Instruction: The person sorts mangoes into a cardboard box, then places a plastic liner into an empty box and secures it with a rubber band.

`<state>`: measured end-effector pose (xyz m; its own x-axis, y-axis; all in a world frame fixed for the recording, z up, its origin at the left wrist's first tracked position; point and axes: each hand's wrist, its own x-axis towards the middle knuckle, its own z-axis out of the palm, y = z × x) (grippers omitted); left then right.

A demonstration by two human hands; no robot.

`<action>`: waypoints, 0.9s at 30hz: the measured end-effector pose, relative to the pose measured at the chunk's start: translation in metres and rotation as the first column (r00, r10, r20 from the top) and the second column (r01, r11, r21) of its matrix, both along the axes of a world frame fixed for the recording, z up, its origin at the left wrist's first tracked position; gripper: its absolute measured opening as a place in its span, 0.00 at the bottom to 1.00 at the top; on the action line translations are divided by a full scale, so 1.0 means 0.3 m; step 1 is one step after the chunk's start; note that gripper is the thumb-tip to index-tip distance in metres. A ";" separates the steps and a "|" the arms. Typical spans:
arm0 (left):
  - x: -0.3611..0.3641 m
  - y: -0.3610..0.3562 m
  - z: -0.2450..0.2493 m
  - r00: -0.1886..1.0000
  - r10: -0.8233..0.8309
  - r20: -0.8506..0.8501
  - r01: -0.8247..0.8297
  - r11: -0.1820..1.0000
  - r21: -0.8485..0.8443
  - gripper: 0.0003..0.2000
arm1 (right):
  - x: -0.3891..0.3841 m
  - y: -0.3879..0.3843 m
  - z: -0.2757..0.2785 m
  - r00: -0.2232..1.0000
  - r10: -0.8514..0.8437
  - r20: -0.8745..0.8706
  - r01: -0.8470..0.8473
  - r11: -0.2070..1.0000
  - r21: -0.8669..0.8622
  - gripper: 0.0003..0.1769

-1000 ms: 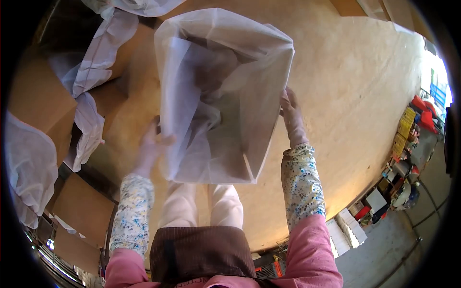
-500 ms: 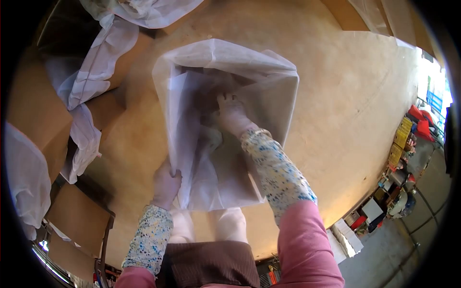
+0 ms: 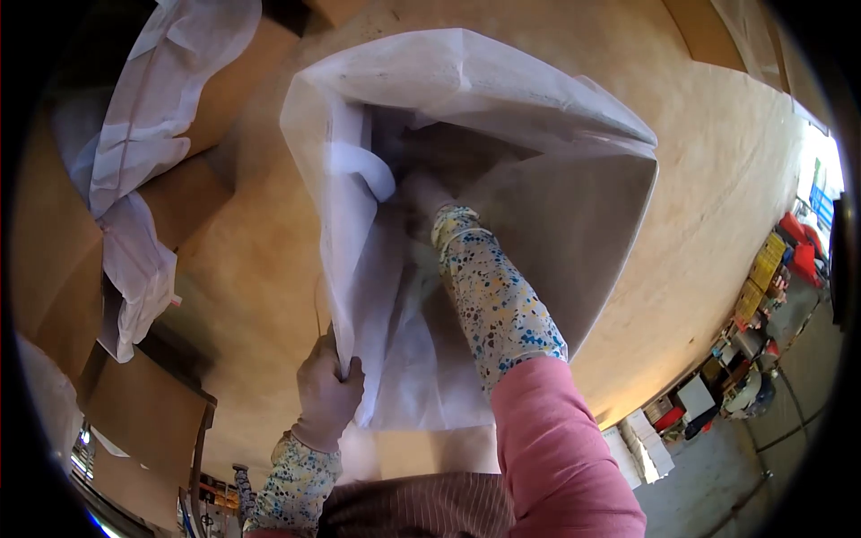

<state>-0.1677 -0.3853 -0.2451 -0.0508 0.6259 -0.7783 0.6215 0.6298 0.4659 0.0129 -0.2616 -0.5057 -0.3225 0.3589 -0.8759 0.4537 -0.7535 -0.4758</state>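
A cardboard box lined with a translucent white plastic bag (image 3: 404,67) stands open in front of me, with the bag folded out over its rim. My left hand (image 3: 328,391) is closed around the near left edge of the bag and box, its thumb on the inner side. Deep inside the box is my right hand (image 3: 421,193), near the far left corner. It is dim and blurred there, so its fingers cannot be made out. Loose folds of the bag hang along the inner left wall and near side.
More cardboard boxes with white liners (image 3: 134,134) stand at the left. Another carton (image 3: 708,36) is at the upper right. Along the right edge are a yellow crate (image 3: 765,260), red items (image 3: 801,247) and assorted clutter. Brown floor surrounds the box.
My right hand has reached deeper into the box, and its fingers no longer show clearly. The box looks larger and closer. My left hand keeps its hold on the near left edge.
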 end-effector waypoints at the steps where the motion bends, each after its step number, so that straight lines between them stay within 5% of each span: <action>1: 0.001 0.008 0.002 1.000 0.003 0.000 -0.003 1.000 0.006 0.12 | 0.021 0.022 -0.003 0.988 -0.152 0.024 0.153 0.982 -0.112 0.19; 4: -0.003 0.012 0.004 1.000 -0.008 0.023 0.008 1.000 0.021 0.12 | 0.064 0.072 -0.100 0.941 -0.312 0.132 0.318 0.948 -0.027 0.18; 6: -0.011 0.008 -0.004 0.999 -0.040 0.019 0.036 0.982 0.187 0.11 | 0.087 0.097 -0.161 0.919 -0.322 0.228 0.303 0.946 0.115 0.18; 9: -0.025 0.009 0.004 0.997 0.049 0.060 -0.044 0.996 -0.080 0.11 | 0.112 0.127 -0.213 0.864 -0.268 0.426 0.142 0.942 0.305 0.16; 13: 0.003 0.041 0.008 0.999 0.030 0.041 -0.034 0.995 0.090 0.12 | 0.142 0.080 -0.167 0.774 -0.108 0.624 -0.174 0.912 0.373 0.15; 15: -0.008 0.032 0.004 0.997 0.078 0.010 -0.077 0.993 -0.091 0.12 | 0.139 0.025 -0.072 0.789 -0.013 0.615 -0.282 0.881 0.380 0.14; 17: -0.013 0.040 0.004 0.999 0.045 0.004 -0.045 0.999 -0.011 0.13 | 0.126 -0.005 0.107 0.870 -0.009 0.494 -0.247 0.858 0.451 0.14; 18: -0.013 0.045 0.005 1.000 -0.002 -0.011 0.002 0.999 0.049 0.14 | 0.117 0.003 0.219 0.908 -0.080 0.411 -0.174 0.822 0.543 0.13; 20: -0.016 0.049 0.008 1.000 -0.001 -0.007 0.002 0.997 0.074 0.14 | 0.060 0.087 0.577 0.918 -0.343 0.200 0.008 0.520 0.854 0.11; 22: -0.013 0.049 0.004 1.000 -0.008 0.000 0.008 0.996 0.086 0.15 | 0.064 0.174 0.784 0.867 -0.445 0.224 -0.201 0.100 0.974 0.08; 25: -0.017 0.036 -0.009 0.999 -0.034 0.003 0.034 0.998 0.060 0.19 | 0.069 0.313 0.913 0.722 -0.588 0.365 -0.387 0.095 0.917 0.07; 27: -0.021 0.035 -0.010 1.000 -0.030 -0.008 0.031 0.999 0.040 0.19 | 0.165 0.330 0.874 0.688 -0.342 0.640 -0.628 0.161 0.761 0.07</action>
